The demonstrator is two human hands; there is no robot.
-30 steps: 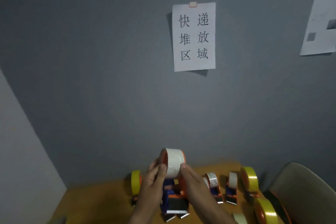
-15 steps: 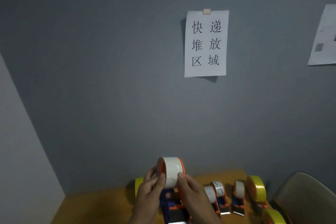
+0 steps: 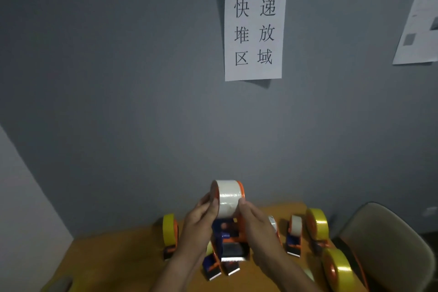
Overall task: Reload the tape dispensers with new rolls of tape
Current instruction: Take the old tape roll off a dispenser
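Observation:
I hold an orange and blue tape dispenser [image 3: 228,242] up above the wooden table [image 3: 113,258], with a white tape roll [image 3: 228,199] seated in its orange wheel. My left hand [image 3: 200,218] grips the roll's left side, thumb on the tape face. My right hand [image 3: 254,219] presses the roll's right side. The dispenser's serrated blade [image 3: 233,259] points down toward me. More dispensers lie on the table: one with yellow tape [image 3: 169,230] at the left, white-tape ones [image 3: 295,234] at the right, and yellow-tape ones [image 3: 317,224] further right.
A grey wall rises right behind the table, with a paper sign [image 3: 254,31] and a second sheet [image 3: 419,21] taped to it. A grey chair back [image 3: 384,244] stands at the table's right. Another yellow-tape dispenser [image 3: 337,268] lies at the right front edge.
The view has tilted slightly; both hands still grip the white roll on the dispenser, with fingers shifted a little around it. The dispenser's blade end shows again below the hands.

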